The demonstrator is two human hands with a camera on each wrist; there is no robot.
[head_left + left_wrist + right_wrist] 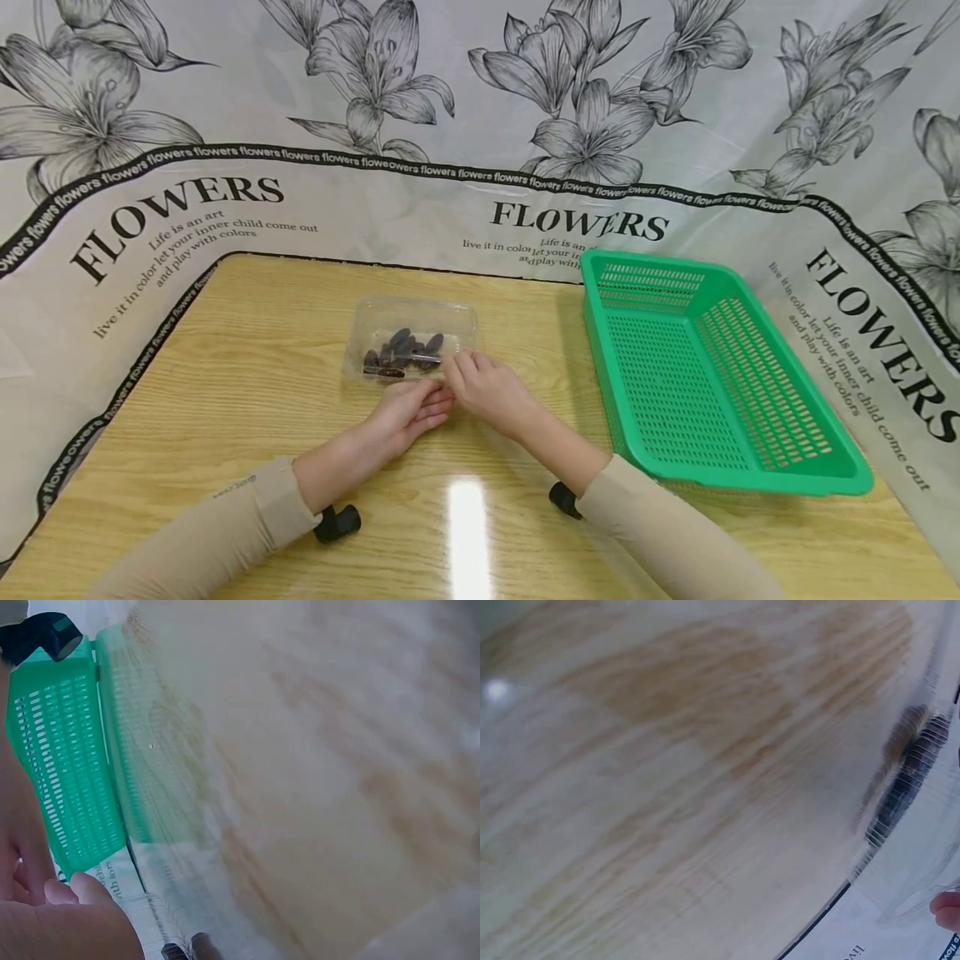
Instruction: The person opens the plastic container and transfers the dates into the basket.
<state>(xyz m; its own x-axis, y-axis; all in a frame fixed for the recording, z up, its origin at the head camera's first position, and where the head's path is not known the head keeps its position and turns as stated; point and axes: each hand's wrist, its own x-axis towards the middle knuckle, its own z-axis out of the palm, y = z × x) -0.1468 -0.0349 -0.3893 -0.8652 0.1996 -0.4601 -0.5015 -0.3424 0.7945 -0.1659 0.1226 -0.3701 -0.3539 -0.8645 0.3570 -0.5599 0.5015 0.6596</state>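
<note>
A clear plastic box (412,312) stands on the table with several dark brown dates (401,346) gathered along its near side. At the box's near right corner, my right hand (491,392) has its fingers curled and pinches the plastic edge. In the right wrist view, a fingertip (946,909) meets the clear edge, and dark dates (911,776) show through the ribbed wall. My left hand (405,410) lies just in front of the box, palm turned inward, fingers loosely extended beside the right hand. Whether it touches the box is hard to tell.
To the right stands a large green plastic basket (750,475) with slotted sides. A white cloth with printed flowers (405,200) hangs around the back and sides of the wooden table (285,333). Black wrist devices (337,523) show beneath both sleeves.
</note>
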